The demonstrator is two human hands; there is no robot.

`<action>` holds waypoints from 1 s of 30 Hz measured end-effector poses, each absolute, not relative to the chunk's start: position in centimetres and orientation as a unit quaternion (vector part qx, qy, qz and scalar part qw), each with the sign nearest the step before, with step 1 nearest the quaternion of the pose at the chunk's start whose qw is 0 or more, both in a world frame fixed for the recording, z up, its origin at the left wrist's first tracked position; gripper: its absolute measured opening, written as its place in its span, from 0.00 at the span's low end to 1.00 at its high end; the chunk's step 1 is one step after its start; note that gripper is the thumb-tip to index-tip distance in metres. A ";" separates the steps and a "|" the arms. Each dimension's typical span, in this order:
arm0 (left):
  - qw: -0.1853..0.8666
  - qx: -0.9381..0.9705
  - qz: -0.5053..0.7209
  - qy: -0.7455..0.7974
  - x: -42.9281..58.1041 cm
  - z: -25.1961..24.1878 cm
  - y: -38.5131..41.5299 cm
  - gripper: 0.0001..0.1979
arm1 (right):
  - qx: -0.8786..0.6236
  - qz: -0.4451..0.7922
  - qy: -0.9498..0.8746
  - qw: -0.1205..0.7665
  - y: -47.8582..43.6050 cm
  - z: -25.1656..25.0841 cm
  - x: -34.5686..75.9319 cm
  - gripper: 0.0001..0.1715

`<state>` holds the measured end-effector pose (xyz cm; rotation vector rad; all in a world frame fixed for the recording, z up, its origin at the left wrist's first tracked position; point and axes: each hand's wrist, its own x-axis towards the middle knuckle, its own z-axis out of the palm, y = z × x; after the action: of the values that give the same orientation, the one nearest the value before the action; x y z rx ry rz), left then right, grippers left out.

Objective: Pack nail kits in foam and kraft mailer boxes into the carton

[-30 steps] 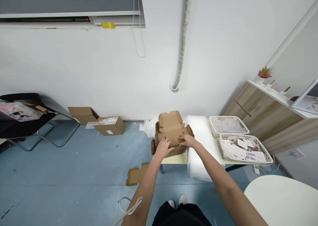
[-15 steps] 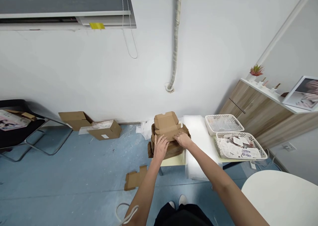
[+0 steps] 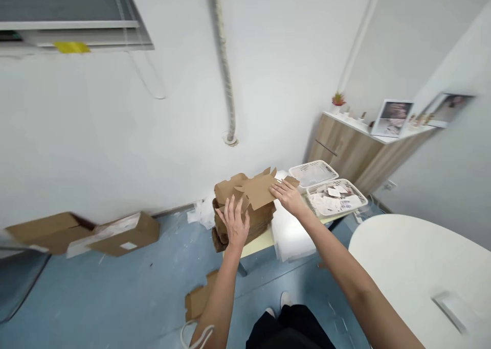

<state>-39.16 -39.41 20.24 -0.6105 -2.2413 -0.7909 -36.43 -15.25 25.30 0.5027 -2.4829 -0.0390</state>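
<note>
Right grip (image 3: 289, 198) is pinched on a cardboard sheet (image 3: 258, 189); the left grip (image 3: 237, 226) is spread near its left edge. Snagging on the stack (image 3: 261, 220) beneath should be avoided.

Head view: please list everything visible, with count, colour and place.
Low table: 1, yellowish, centre
Cardboard stack: 1, brown, on low table
Cardboard sheet: 1, brown, over stack
Packing sheets: count unclear, white, beside stack
Baskets: 2, white, low table, right
Crumpled plastic: count unclear, white, left of stack
Open boxes: 2, brown, floor, left
Flattened box: 1, brown, floor, bottom
Cabinet: 1, brown, right
Plant: 1, reddish, on cabinet
Pictures: 2, mixed, on cabinet
Round table: 1, white, lower right
Blurred object: 1, white, round table
Pipe: 1, beige, wall
Blind: 1, grey, top left
Tape: 1, yellow, below blind
Left hand: 1, bare, at stack's front
Right hand: 1, bare, on cardboard sheet
Shoes: 2, white, bottom
</note>
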 end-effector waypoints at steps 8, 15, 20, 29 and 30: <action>0.272 -0.455 -0.350 -0.772 -34.1 21.6 -26.4 0.13 | -0.029 -0.109 -0.940 0.322 -4.8 25.7 -20.0 0.22; 0.168 -0.633 -0.327 -0.682 -23.3 18.9 -15.1 0.15 | -0.210 -0.155 -0.925 0.275 0.0 21.9 -0.7 0.26; 0.078 -0.727 -0.267 -0.627 -15.7 13.8 -11.0 0.16 | -0.301 -0.144 -0.920 0.203 -0.6 15.1 10.3 0.28; -0.006 -0.748 -0.155 -0.645 -9.0 4.6 -10.5 0.16 | -0.370 0.004 -0.927 0.056 -4.0 3.1 17.0 0.25; -0.009 -0.743 -0.146 -0.653 -8.7 4.1 -10.5 0.16 | -0.370 0.018 -0.928 0.044 -4.2 2.5 17.1 0.25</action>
<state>-8.66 -10.48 4.11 -2.3477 -2.0644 -0.4600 17.09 -4.21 2.54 -1.1296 -2.8355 0.0552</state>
